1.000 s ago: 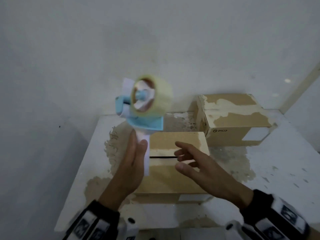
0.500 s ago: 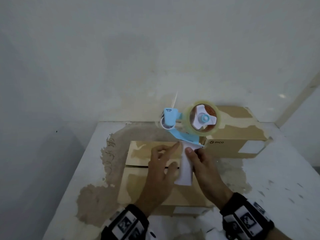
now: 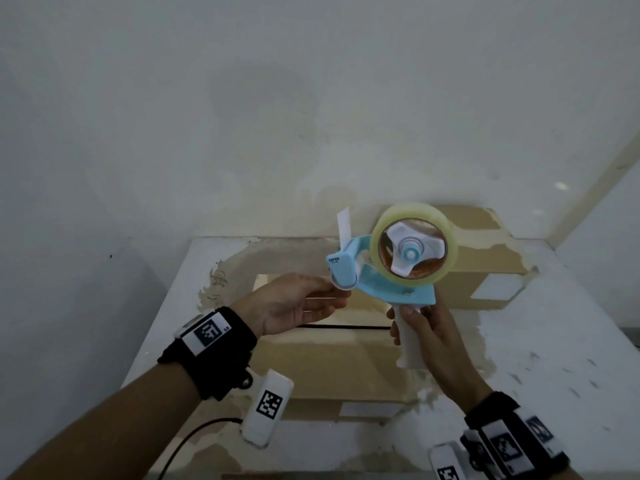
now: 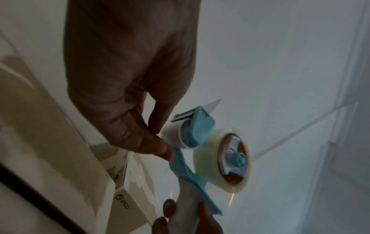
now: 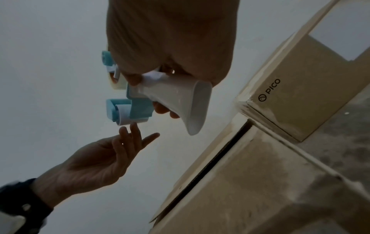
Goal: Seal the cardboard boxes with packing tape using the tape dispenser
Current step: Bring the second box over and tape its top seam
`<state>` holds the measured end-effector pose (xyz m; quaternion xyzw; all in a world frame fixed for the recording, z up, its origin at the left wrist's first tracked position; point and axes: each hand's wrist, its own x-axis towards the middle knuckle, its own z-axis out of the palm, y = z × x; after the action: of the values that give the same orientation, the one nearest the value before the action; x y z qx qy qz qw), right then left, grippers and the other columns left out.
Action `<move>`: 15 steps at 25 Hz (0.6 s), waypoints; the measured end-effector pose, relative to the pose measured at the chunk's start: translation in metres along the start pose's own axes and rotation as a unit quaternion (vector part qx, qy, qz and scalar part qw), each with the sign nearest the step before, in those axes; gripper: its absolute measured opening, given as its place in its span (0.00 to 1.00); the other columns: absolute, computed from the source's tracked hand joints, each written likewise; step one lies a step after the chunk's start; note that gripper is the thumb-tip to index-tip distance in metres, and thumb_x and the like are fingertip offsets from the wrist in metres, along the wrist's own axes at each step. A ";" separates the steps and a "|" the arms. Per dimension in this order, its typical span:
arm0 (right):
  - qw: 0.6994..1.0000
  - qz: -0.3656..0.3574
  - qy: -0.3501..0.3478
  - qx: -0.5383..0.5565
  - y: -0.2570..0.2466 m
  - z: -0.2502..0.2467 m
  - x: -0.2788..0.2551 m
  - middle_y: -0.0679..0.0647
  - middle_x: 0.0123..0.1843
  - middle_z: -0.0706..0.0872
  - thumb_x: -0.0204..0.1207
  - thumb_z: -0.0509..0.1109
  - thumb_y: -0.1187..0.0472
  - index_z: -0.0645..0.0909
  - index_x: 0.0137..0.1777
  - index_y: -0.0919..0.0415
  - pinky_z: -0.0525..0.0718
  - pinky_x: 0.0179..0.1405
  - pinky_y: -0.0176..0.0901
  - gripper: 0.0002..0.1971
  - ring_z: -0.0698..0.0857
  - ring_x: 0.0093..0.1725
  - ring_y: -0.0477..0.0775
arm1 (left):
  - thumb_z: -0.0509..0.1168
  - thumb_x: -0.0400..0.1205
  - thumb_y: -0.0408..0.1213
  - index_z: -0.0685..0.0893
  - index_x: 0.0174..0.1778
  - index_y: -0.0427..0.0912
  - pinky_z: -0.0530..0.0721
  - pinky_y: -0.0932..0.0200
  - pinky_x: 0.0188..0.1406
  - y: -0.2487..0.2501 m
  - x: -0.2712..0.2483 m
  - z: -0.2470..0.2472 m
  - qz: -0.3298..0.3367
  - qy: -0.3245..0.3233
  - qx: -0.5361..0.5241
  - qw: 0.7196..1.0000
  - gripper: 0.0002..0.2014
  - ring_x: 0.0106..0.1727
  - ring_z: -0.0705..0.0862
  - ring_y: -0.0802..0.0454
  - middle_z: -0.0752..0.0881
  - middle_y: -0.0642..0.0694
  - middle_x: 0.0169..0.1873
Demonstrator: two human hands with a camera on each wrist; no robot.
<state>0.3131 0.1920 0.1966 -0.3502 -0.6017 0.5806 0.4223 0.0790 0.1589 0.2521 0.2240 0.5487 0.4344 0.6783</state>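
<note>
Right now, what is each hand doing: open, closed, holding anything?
Left hand: open, fingers straight, tips at the tape dispenser roller.
Right hand: closed round the dispenser's white handle.

Much of the near cardboard box (image 3: pixel 332 372) is hidden behind the left hand (image 3: pixel 294 303), the right hand (image 3: pixel 433 337) and the tape dispenser (image 3: pixel 388 271). The far box (image 3: pixel 491 258) is partly covered by the tape roll (image 3: pixel 414 251). The small print on the dispenser cannot be read.
</note>
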 end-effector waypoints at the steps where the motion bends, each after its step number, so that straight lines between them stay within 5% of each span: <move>1: 1.000 -0.002 -0.005 -0.003 0.000 0.000 0.000 0.56 0.40 0.86 0.78 0.68 0.58 0.77 0.60 0.64 0.85 0.34 0.44 0.14 0.84 0.34 0.54 | 0.67 0.82 0.35 0.86 0.57 0.33 0.88 0.65 0.35 -0.003 -0.001 -0.002 -0.007 0.005 0.008 1.000 0.11 0.38 0.90 0.56 0.91 0.44 0.42; 9: 0.990 -0.001 -0.077 -0.122 -0.008 0.011 0.004 0.45 0.28 0.87 0.76 0.74 0.62 0.84 0.41 0.58 0.82 0.31 0.33 0.03 0.83 0.28 0.44 | 0.62 0.85 0.38 0.87 0.48 0.42 0.87 0.63 0.35 -0.018 -0.014 -0.015 0.036 0.080 0.039 0.995 0.09 0.36 0.86 0.53 0.87 0.43 0.39; 15: 0.978 -0.009 -0.134 -0.159 -0.022 0.017 0.010 0.43 0.27 0.86 0.78 0.73 0.62 0.82 0.39 0.52 0.82 0.30 0.32 0.07 0.82 0.26 0.41 | 0.66 0.83 0.41 0.87 0.50 0.34 0.85 0.66 0.26 -0.039 -0.024 -0.017 -0.035 0.079 -0.004 0.996 0.12 0.29 0.84 0.56 0.85 0.45 0.31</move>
<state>0.2948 0.1926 0.2196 -0.3264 -0.7406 0.5156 0.2813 0.0757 0.1154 0.2301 0.1668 0.6060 0.4292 0.6486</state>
